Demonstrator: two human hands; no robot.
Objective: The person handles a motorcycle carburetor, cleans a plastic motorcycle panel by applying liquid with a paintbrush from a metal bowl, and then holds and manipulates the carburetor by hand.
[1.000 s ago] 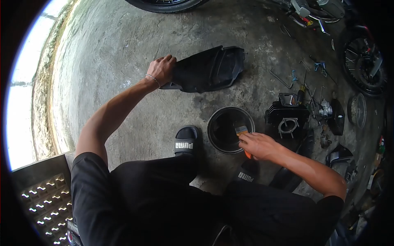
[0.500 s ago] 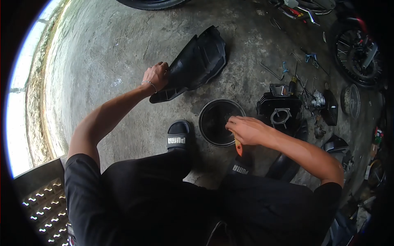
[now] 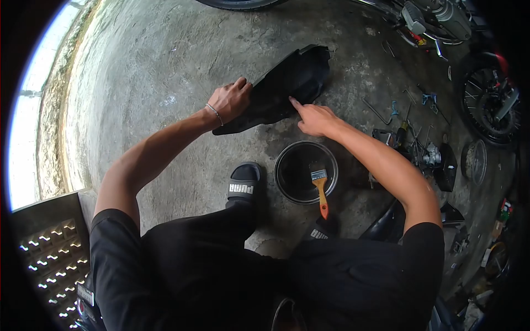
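My left hand is closed on the left edge of a black plastic panel, which is held above the concrete floor. My right hand has its index finger stretched out, with the fingertip at the panel's lower surface; its other fingers are curled, and nothing shows in them. Below the panel stands a round dark pan. A paintbrush with an orange-tipped handle leans across the pan's rim, bristles inside.
A motorcycle wheel stands at the right. Tools and metal parts, among them a carburetor, lie on the floor to the right of the pan. A tyre shows at the top edge. A sandal is left of the pan.
My right hand has let go of the paintbrush, which now rests in the pan, and has moved up to the panel. The panel has tilted in my left hand.
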